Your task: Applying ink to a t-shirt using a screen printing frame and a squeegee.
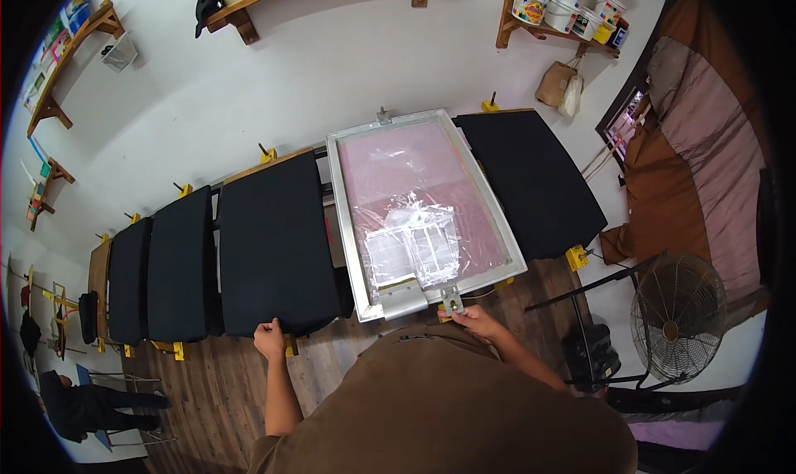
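Grip first: my right hand (pixel 471 320) touches the metal bracket (pixel 451 300) at the lower end of the framed screen (pixel 414 180), but from my distant place I cannot tell if its fingers are clamped there. My left hand (pixel 269 341) has its fingers near together at the lower edge of a black-covered board (pixel 274 242), left of centre; whether cloth is pinched, I also cannot tell.

Largest is the screen, a little right of centre, between that board and another black board (pixel 535 184) on the right side of the picture. In my judgement, a pull on only one corner could turn it, and its metal rim could then rub a neighbouring board. Next in size, the left board could get a wrinkled cover, if my left hand drags the edge. Smaller, the creased transparent film (pixel 414 242) could hide a fault under its shine. Smallest, the bracket could slip, if it sits loosely.

About direction: the screen's long axis runs from the upper middle of the picture down and slightly right. Its far end leans to the left; its bracket end points toward my body.
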The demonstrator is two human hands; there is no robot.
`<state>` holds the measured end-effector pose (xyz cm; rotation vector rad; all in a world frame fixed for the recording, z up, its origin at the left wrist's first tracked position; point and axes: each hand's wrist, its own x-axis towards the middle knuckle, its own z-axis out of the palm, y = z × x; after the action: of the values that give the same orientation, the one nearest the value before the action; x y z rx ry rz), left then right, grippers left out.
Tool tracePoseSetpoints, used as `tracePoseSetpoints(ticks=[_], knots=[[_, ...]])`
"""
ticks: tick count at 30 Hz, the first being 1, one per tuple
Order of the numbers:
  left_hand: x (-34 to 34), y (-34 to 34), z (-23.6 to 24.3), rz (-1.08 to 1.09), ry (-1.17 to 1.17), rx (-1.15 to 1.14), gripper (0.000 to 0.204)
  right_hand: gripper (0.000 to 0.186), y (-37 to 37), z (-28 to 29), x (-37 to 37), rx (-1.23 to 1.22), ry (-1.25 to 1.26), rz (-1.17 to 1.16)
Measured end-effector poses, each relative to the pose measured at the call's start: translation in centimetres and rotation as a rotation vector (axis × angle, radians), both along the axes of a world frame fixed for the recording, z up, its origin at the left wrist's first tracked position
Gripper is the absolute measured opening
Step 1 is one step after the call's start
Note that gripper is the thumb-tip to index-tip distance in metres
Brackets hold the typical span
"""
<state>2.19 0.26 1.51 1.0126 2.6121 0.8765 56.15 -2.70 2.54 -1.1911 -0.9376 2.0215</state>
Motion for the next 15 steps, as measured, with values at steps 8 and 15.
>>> tracePoseSetpoints(ticks=[8,15], knots=[[0.1,0.0,0.0,0.008,0.009,0.031,0.032,0.051,0.0,0.2,0.4,0.177,-0.136,0.073],[-0.2,-0.2,-0.3,-0.003,0.003,-0.002,0.031,0.07,0.2,2.4,-0.5,-0.123,-0.086,-0.078]])
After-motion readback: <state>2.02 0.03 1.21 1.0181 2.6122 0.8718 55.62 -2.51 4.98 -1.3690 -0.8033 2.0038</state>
